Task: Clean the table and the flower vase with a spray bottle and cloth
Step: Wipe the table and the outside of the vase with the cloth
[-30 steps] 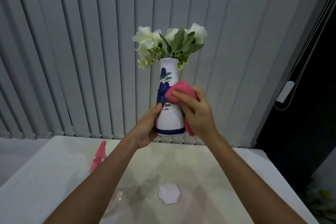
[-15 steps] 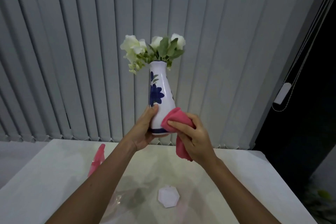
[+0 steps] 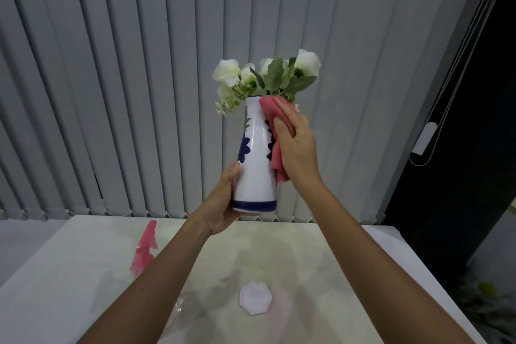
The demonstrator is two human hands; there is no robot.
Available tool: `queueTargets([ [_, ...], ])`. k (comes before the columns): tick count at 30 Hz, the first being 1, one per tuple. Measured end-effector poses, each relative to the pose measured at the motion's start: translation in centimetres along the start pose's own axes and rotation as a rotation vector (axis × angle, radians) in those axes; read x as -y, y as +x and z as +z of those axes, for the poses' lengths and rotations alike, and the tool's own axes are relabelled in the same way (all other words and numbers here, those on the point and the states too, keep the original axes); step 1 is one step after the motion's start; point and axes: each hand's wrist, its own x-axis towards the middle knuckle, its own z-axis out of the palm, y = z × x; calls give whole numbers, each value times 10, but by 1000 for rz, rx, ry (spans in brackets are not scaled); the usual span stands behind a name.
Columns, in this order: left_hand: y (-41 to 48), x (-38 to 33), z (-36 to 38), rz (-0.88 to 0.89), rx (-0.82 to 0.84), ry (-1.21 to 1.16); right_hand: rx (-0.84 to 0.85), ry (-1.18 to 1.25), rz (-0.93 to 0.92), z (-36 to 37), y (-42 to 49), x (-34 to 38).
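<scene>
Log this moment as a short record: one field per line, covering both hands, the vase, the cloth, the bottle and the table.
left hand: grips the base of the white ceramic vase with blue flowers, held off the table
right hand: presses the pink cloth against the vase's neck
vase contents: white flowers
pink spray bottle: on the table, left of the arms
pale glossy table: also carries a white hexagonal coaster

The left forearm (image 3: pixel 145 282) hides the spray bottle's (image 3: pixel 143 248) body near the table's (image 3: pixel 321 260) left edge; the pink cloth (image 3: pixel 277 131) and right hand (image 3: pixel 296 145) cover the vase's (image 3: pixel 255 162) right side.
</scene>
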Motion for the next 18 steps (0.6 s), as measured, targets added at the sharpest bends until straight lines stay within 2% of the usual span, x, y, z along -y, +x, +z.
queueTargets([
  [5, 3, 4, -7, 31, 33, -53, 87, -49, 14, -7, -55, -23],
  [7, 4, 2, -8, 49, 21, -78, 111, -91, -52, -12, -78, -35],
  [10, 3, 1, -7, 59, 5, -41, 144, -194, -249, -22, -97, -50],
  [13, 4, -1, -2, 43, -30, 17, 127, -255, -346, -25, -87, -54],
  [18, 4, -1, 3, 28, 14, 96, 93, -315, -311, -12, -38, -27],
])
